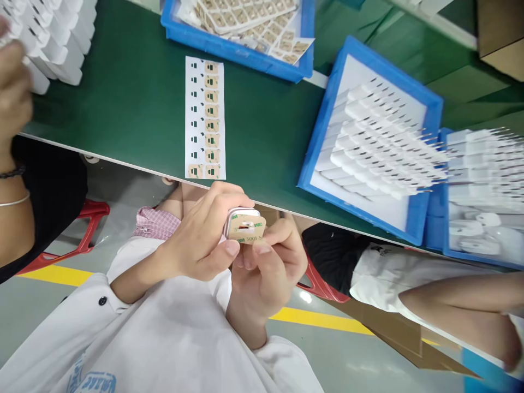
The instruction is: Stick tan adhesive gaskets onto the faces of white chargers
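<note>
My left hand (200, 234) is closed around a small white rounded casing (230, 217), held just in front of the table edge. A tan adhesive pad (235, 230) with green 3M print and a cutout in its middle lies over the casing's face. With thumb and fingers, my right hand (274, 267) pinches the pad's lower right corner. Whether the whole pad touches the casing I cannot tell. On the green table beyond my hands lies a white backing sheet (199, 131) with a column of tan pads and mostly bare spots beside it.
A blue tray (237, 53) of pad sheets stands at the back. To the right, another blue tray (360, 215) holds rows of white parts (360, 136) with thin wires; a further tray (483, 260) adjoins it. At left, a co-worker's hand (14, 93) is near stacked white parts (61, 38).
</note>
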`<action>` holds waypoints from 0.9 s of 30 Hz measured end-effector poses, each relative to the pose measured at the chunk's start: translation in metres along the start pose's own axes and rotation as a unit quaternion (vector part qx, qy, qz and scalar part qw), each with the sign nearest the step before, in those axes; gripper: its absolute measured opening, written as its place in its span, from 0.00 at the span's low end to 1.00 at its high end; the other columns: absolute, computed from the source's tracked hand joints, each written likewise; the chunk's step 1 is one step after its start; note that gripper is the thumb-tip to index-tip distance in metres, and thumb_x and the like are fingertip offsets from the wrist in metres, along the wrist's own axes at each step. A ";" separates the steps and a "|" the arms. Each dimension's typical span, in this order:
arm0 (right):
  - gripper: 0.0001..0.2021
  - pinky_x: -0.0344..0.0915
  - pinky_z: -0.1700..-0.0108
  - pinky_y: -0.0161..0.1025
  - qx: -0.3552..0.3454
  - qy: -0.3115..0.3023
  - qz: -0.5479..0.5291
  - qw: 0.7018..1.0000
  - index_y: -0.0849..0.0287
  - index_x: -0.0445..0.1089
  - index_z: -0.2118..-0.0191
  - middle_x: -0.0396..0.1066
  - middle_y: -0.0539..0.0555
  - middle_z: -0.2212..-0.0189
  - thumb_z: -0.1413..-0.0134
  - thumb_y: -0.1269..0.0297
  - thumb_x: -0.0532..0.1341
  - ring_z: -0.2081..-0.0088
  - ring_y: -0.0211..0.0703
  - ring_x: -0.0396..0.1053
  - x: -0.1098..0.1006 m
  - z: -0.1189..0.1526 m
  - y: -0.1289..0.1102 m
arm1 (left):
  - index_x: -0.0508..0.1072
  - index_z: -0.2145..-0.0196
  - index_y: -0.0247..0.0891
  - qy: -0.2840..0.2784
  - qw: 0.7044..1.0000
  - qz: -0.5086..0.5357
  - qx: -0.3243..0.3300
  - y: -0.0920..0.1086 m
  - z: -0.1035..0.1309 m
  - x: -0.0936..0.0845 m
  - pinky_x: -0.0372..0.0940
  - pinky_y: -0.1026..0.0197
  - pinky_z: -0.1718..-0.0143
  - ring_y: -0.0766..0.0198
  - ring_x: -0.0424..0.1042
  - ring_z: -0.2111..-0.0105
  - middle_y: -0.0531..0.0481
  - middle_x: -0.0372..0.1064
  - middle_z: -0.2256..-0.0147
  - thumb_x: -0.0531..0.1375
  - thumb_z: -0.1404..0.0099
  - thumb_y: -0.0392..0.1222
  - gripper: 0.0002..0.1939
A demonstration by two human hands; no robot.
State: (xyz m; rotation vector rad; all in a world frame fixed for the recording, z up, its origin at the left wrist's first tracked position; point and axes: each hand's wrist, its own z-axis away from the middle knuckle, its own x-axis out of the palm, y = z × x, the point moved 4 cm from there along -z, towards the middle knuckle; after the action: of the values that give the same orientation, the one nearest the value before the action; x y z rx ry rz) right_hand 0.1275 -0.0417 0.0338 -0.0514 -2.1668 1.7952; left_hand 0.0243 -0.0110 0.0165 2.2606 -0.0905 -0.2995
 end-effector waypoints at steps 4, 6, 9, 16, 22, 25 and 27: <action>0.14 0.46 0.83 0.31 0.007 0.010 0.020 1.000 0.53 0.57 0.74 0.48 0.40 0.86 0.41 0.64 0.61 0.86 0.30 0.42 -0.001 0.001 0.001 | 0.61 0.45 0.39 0.013 1.000 0.009 -0.005 -0.001 0.002 0.002 0.68 0.51 0.55 0.54 0.68 0.52 0.43 0.66 0.55 0.46 0.23 0.56 0.20; 0.14 0.47 0.83 0.32 0.010 0.014 0.029 0.999 0.53 0.57 0.74 0.49 0.40 0.86 0.41 0.64 0.62 0.86 0.31 0.43 -0.003 0.002 0.002 | 0.61 0.46 0.39 0.019 1.000 0.008 -0.012 -0.002 0.003 0.004 0.68 0.51 0.56 0.54 0.68 0.53 0.44 0.66 0.56 0.46 0.22 0.56 0.19; 0.13 0.50 0.81 0.34 -0.008 0.021 0.057 0.998 0.53 0.59 0.73 0.52 0.41 0.85 0.40 0.64 0.62 0.84 0.32 0.46 -0.007 0.004 0.003 | 0.61 0.47 0.40 0.027 1.000 -0.002 -0.015 -0.003 0.003 0.005 0.68 0.52 0.56 0.55 0.68 0.53 0.45 0.67 0.56 0.46 0.22 0.56 0.19; 0.11 0.53 0.77 0.37 -0.080 0.045 0.281 0.955 0.53 0.64 0.70 0.60 0.44 0.80 0.37 0.65 0.64 0.80 0.35 0.56 -0.011 0.010 -0.007 | 0.62 0.46 0.40 0.039 0.999 -0.029 -0.008 -0.006 0.003 0.003 0.68 0.51 0.56 0.55 0.69 0.54 0.43 0.66 0.55 0.46 0.22 0.53 0.17; 0.15 0.53 0.75 0.36 -0.103 0.047 0.426 0.897 0.53 0.63 0.68 0.58 0.42 0.78 0.43 0.58 0.71 0.79 0.33 0.55 -0.020 -0.002 -0.014 | 0.64 0.47 0.40 0.072 0.997 0.003 -0.007 -0.016 0.006 0.007 0.68 0.51 0.57 0.56 0.68 0.56 0.45 0.65 0.57 0.44 0.22 0.55 0.19; 0.16 0.54 0.75 0.35 -0.055 -0.047 0.409 0.910 0.53 0.61 0.68 0.57 0.42 0.79 0.38 0.52 0.65 0.79 0.34 0.55 -0.020 -0.011 -0.005 | 0.64 0.49 0.41 0.071 0.996 0.041 -0.042 -0.021 0.007 0.011 0.67 0.51 0.57 0.56 0.68 0.57 0.45 0.65 0.56 0.40 0.23 0.61 0.24; 0.18 0.52 0.75 0.36 -0.027 -0.112 0.388 0.914 0.53 0.58 0.69 0.56 0.42 0.80 0.34 0.49 0.61 0.80 0.35 0.53 -0.016 -0.014 0.001 | 0.63 0.50 0.41 0.064 0.995 0.047 -0.062 -0.023 0.008 0.013 0.66 0.51 0.57 0.55 0.67 0.57 0.45 0.65 0.56 0.36 0.24 0.64 0.29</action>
State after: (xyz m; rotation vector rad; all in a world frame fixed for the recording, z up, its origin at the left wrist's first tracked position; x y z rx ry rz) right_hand 0.1468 -0.0317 0.0312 -0.8738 -2.5778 2.2100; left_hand 0.0339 -0.0042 -0.0089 2.1398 -0.1072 -0.1075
